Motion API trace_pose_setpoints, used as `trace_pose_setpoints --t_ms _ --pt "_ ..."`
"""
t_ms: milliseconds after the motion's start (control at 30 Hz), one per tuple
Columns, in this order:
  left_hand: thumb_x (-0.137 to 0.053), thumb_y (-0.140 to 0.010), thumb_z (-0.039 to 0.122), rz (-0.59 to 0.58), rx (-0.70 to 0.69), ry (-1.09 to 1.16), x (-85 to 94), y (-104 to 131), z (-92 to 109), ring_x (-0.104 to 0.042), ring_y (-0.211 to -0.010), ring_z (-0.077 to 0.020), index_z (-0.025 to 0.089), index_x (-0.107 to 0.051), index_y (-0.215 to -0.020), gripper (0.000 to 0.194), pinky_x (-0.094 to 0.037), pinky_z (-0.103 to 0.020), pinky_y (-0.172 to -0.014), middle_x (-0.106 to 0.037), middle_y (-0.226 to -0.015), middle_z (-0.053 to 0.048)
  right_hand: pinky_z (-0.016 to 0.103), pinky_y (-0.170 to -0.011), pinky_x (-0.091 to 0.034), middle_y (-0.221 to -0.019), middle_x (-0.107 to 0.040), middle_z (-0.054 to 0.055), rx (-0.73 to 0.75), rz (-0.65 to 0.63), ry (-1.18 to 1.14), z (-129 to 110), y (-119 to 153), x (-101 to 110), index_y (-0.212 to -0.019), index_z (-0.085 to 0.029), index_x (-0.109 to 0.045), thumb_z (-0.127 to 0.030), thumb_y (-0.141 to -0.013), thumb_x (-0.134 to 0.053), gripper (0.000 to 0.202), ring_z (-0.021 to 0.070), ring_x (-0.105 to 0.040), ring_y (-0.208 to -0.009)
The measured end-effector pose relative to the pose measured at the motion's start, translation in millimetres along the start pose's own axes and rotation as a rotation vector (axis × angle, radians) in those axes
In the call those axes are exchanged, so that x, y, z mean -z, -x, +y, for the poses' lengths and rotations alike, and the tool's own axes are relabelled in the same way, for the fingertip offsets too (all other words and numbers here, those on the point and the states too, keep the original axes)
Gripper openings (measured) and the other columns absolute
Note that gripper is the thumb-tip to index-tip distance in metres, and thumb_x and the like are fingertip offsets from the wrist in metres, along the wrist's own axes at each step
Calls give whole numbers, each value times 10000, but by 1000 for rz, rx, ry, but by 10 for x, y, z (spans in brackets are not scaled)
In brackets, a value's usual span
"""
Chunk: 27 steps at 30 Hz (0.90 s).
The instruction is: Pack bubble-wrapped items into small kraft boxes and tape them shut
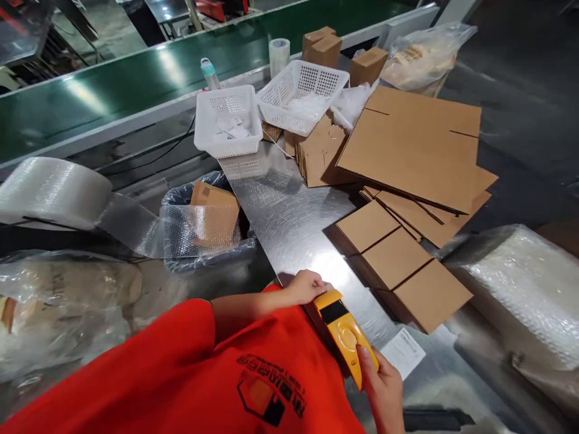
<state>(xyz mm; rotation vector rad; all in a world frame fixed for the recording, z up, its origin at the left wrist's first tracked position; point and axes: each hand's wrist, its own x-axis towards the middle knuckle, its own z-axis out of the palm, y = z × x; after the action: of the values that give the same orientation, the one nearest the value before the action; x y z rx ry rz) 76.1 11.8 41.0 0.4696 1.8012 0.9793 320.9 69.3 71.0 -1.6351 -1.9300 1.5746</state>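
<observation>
A long yellow-orange plastic device with a black panel and a round raised ring lies slantwise in front of my red shirt, over the table's near edge. I cannot make out its exact kind. My right hand grips the device's lower end, thumb on top. At its upper end, my left hand is closed, its fingertips pinched at the yellow end piece. A white printed label sheet lies on the metal table beside my right hand. To the right sit several small brown cartons in a row.
Flat cardboard sheets are stacked at the right, overhanging the cartons. Two white baskets stand at the back before a green conveyor. At left are a bubble wrap roll and a lined bin.
</observation>
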Motion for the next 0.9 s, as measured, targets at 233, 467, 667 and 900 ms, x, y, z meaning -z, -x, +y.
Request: trace_pose_setpoints --t_ms 233,467,667,900 --pt "-672 -737 133 65 46 -31 483 -251 -61 -529 -495 -94 135 -649 -639 100 -421 -212 -548 -541 -509 52 270 -489 -373 -530 -551 16 -95 -47 142 44 -60 235 -696 -142 -726 -814 -650 -591 687 165 -474 -542" --pt "-626 -766 162 91 50 -77 474 -372 -280 -498 -521 -73 134 -656 -709 71 -403 -188 -543 -545 -567 54 273 -457 -343 -490 -526 4 -99 -11 205 -85 -48 122 -681 -149 -726 -799 -653 -586 665 156 -450 -498" --pt "-593 -797 166 56 87 -175 212 -502 -570 -519 -538 -96 141 -646 -728 91 -439 -215 -577 -541 -568 54 273 -463 -338 -493 -522 8 -85 34 234 -190 -1 61 -647 -156 -705 -809 -673 -565 668 154 -443 -505" --pt "-511 -899 188 12 -12 -337 -208 -341 -739 -630 -945 -178 178 -657 -875 149 -473 -267 -850 -695 -953 -37 268 -451 -370 -512 -556 24 -96 0 235 -76 -38 99 -682 -137 -731 -844 -653 -549 731 168 -479 -514"
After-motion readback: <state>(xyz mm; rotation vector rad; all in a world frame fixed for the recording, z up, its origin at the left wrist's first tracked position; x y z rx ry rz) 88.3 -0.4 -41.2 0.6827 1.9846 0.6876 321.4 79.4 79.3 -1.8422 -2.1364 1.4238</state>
